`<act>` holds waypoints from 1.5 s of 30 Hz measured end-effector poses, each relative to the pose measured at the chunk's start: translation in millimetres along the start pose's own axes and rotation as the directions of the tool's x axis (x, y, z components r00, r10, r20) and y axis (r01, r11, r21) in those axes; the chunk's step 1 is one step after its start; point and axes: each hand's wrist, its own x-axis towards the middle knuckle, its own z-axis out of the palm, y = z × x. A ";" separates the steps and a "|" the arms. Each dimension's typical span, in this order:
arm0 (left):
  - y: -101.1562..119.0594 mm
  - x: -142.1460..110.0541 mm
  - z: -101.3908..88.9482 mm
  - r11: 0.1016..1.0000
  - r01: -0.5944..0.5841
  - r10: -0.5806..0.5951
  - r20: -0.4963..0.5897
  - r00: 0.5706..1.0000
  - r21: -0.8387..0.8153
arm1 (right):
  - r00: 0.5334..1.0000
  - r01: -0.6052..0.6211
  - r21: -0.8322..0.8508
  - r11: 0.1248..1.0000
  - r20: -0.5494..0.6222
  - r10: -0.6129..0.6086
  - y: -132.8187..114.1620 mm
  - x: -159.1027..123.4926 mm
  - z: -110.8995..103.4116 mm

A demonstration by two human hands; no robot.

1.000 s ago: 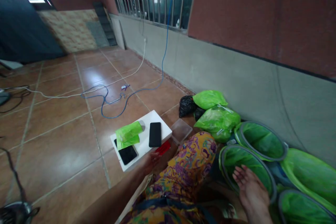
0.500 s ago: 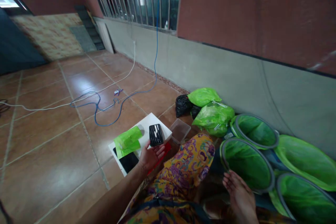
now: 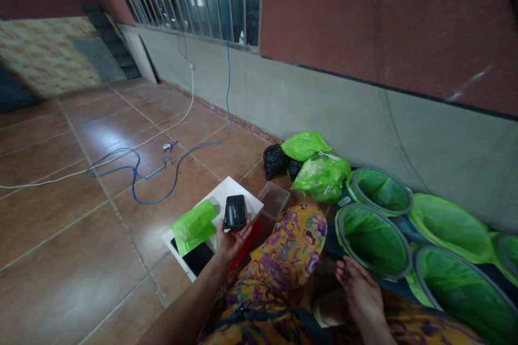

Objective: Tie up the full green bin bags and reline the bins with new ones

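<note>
My left hand (image 3: 230, 241) is palm up above the corner of a white board (image 3: 250, 200), holding a small black glossy device (image 3: 235, 212) that looks like a phone. Its top face carries pale reflections or markings I cannot read. A folded light-green plastic sheet (image 3: 194, 227) lies on the board beside it. Under the sheet, a flat black panel (image 3: 193, 256) is partly covered. My right hand (image 3: 360, 287) is empty, its fingers loosely curled and apart, near the rim of a bin lined with green plastic (image 3: 374, 240).
More green-lined bins (image 3: 453, 226) line the wall at right. Tied green bags (image 3: 321, 175) and black bags (image 3: 275, 161) sit beyond my knee, near a clear plastic tray (image 3: 274, 200). A red item (image 3: 246, 248) lies by the board. A blue cable (image 3: 176, 178) loops over the floor.
The view has swung right, so the room slides left. In my left hand the device has tilted, and its striped reflections have faded. My right hand stays empty beside the bins.
</note>
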 end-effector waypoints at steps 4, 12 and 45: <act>-0.6 -0.9 1.4 0.998 0.013 -0.013 -0.012 1.000 -0.057 | 1.000 -0.021 -0.014 1.000 -0.007 0.021 3.2 -3.0 -3.2; 4.6 -6.2 11.9 1.000 0.011 -0.013 -0.084 0.996 -0.024 | 0.998 -0.032 -0.035 0.999 0.044 0.034 14.2 -8.2 -10.8; -87.1 -83.5 99.5 0.746 0.508 -0.648 0.291 0.704 0.430 | 0.956 -0.016 0.089 0.996 0.294 -0.011 -13.1 -45.1 18.3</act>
